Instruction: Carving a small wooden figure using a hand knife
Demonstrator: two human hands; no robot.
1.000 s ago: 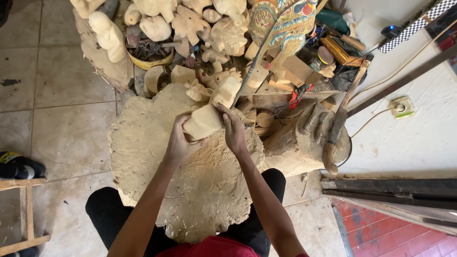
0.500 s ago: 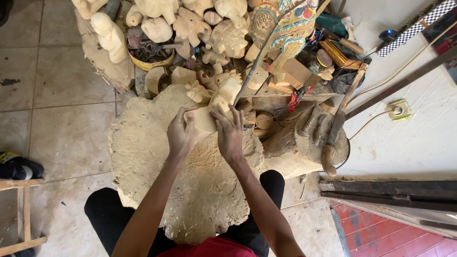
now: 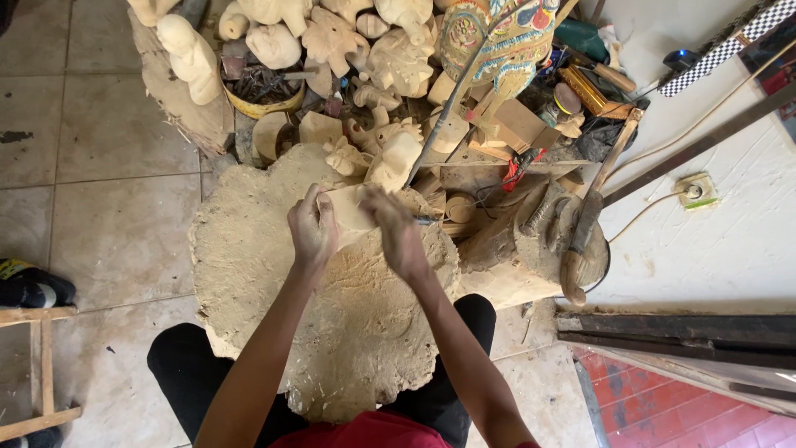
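Both hands have closed in: left hand [image 3: 313, 228] grips the wood block [image 3: 350, 207] steady on the stump [image 3: 249, 265] (a workbench), right hand [image 3: 398, 232] clasps a small tool.

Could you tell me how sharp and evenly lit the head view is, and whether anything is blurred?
Head view: soft, even daylight, no harsh glare; faint shadows under the forearms on the stump. The right hand is slightly motion-blurred; the left hand and wood block are sharper. Wide-angle bending shows at the edges, as in the floor tiles.
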